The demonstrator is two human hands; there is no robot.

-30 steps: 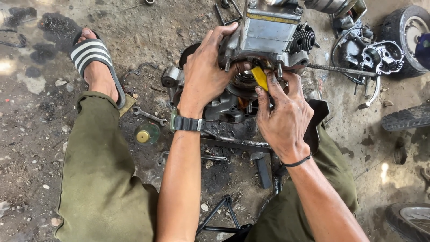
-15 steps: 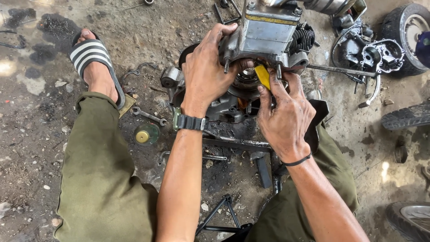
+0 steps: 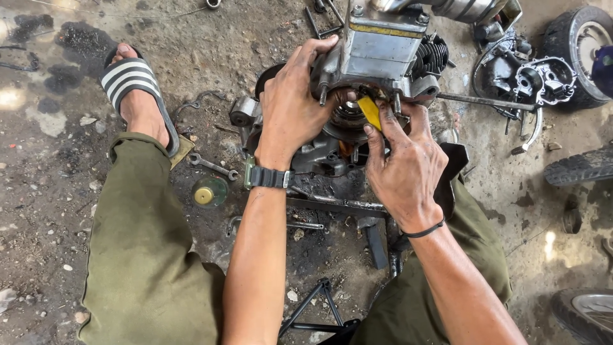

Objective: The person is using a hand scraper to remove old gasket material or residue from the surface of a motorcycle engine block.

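Two hands on the work: left hand (image 3: 295, 102) and right hand (image 3: 403, 163). One metal engine block (image 3: 383, 48), one yellow strip (image 3: 370, 112). One wristwatch (image 3: 268, 177), one black wristband (image 3: 424, 230). One striped sandal (image 3: 134, 86) far left. One spanner (image 3: 214, 166), one round tin with yellow cap (image 3: 207, 191). Three tyres at right: far (image 3: 575, 45), middle (image 3: 581, 167), near (image 3: 584, 313). One engine cover (image 3: 546, 80) far right.
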